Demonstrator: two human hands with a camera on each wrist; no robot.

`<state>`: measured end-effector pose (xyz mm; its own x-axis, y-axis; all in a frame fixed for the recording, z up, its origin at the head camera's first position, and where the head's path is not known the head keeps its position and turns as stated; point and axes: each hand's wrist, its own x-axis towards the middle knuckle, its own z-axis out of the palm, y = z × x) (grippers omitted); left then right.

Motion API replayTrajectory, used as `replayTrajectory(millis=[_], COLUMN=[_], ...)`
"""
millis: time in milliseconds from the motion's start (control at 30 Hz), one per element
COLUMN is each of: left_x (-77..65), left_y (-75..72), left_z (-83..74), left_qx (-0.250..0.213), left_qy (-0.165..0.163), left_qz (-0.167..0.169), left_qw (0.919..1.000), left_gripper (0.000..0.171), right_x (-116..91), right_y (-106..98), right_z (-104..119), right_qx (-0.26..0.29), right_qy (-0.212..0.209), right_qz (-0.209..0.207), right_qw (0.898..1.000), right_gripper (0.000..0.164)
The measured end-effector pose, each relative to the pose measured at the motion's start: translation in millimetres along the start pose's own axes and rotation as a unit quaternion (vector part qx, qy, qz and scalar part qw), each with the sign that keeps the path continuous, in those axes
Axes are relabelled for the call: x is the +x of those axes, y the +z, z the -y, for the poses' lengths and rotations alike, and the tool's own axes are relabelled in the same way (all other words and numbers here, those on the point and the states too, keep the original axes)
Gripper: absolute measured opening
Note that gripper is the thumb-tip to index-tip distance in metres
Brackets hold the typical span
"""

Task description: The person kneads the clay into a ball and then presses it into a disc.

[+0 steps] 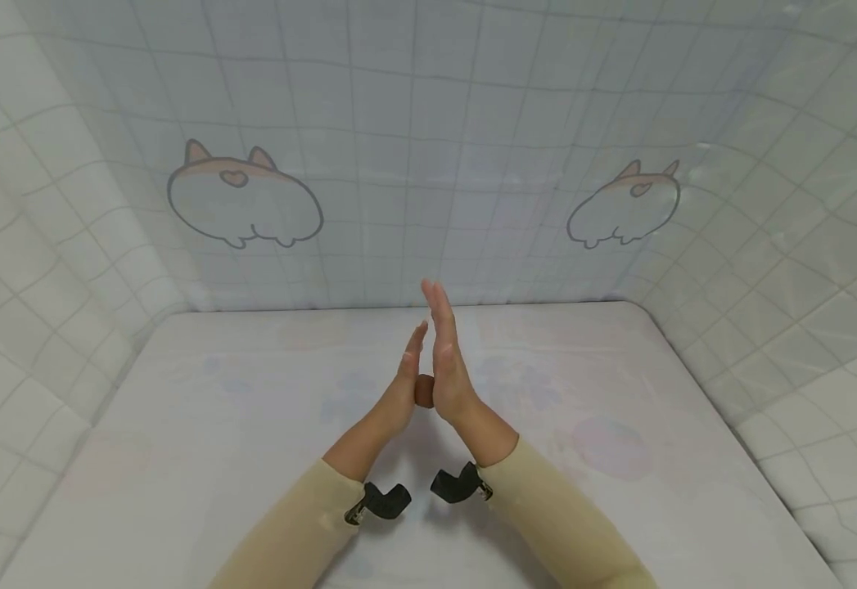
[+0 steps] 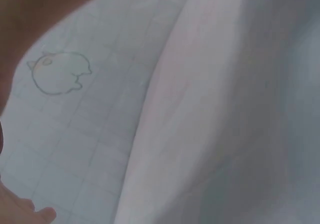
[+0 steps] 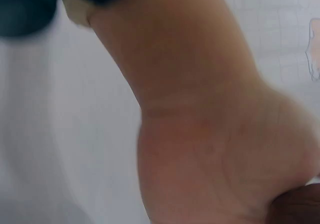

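Between the two palms sits a small brown lump (image 1: 424,392), round in outline, seen in the head view near the heels of the hands. My left hand (image 1: 399,396) presses it from the left with straight fingers pointing up and away. From the other side my right hand (image 1: 452,378) lies flat against it, its straight fingers reaching higher. The fingertips of both hands lean toward each other. In the right wrist view, part of the brown lump (image 3: 297,207) shows beside the palm (image 3: 215,174) at the lower right. The left wrist view catches only blurred skin at its left edge.
Below the hands spreads a pale table cover (image 1: 236,409) with faint coloured patterns. Grid-patterned sheets (image 1: 413,180) with animal drawings stand at the back and sides. Black wrist mounts (image 1: 388,501) stick out from both cream sleeves (image 1: 299,519).
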<state>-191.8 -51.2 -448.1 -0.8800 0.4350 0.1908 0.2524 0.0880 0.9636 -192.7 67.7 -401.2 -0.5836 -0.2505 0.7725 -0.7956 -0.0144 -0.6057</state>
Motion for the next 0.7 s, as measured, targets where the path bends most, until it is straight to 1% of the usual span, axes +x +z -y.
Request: replayTrajectory(millis=[33,100,233,300,400,467,533,700], left_x=[-0.9,-2.8,-4.8,-6.2,-8.3,-9.6,-10.4,-9.8], left_y=[1.5,3.2,3.5,3.1,3.2,3.7,4.3,5.0], left_z=[-0.6,-2.5,-7.2,-9.6,-12.7,-15.0,-17.5,-23.3], left_qx=[-0.002,-0.01,-0.048,-0.076,-0.119,-0.134,-0.139,-0.132], left_qy=[-0.002,0.007,0.049,0.071,0.098,0.115,0.133,0.17], left_qz=[-0.001,-0.007,-0.007,0.004,0.026,0.03,0.023,-0.016], left_qw=[1.0,0.9999,0.9976,0.9946,0.9877,0.9838,0.981,0.9763], left_gripper=[0.079,0.088,0.1,0.099,0.095,0.093,0.091,0.09], right_x=[1.8,4.8,8.4,9.1,9.2,7.7,4.8,-5.9], right_y=[-1.2,-2.9,-5.5,-6.8,-8.8,-9.4,-9.4,-6.5], right_z=[-1.4,-4.8,-13.1,-18.1,-24.8,-29.1,-33.0,-39.1], right_qx=[-0.006,-0.021,-0.05,-0.062,-0.064,-0.062,-0.06,-0.05], right_qy=[0.01,0.027,0.052,0.059,0.067,0.078,0.094,0.144], right_qz=[-0.001,0.0,0.006,0.001,-0.006,-0.002,0.011,0.041], right_qw=[1.0,0.999,0.997,0.996,0.996,0.995,0.994,0.987], right_gripper=[0.089,0.092,0.096,0.097,0.097,0.097,0.098,0.1])
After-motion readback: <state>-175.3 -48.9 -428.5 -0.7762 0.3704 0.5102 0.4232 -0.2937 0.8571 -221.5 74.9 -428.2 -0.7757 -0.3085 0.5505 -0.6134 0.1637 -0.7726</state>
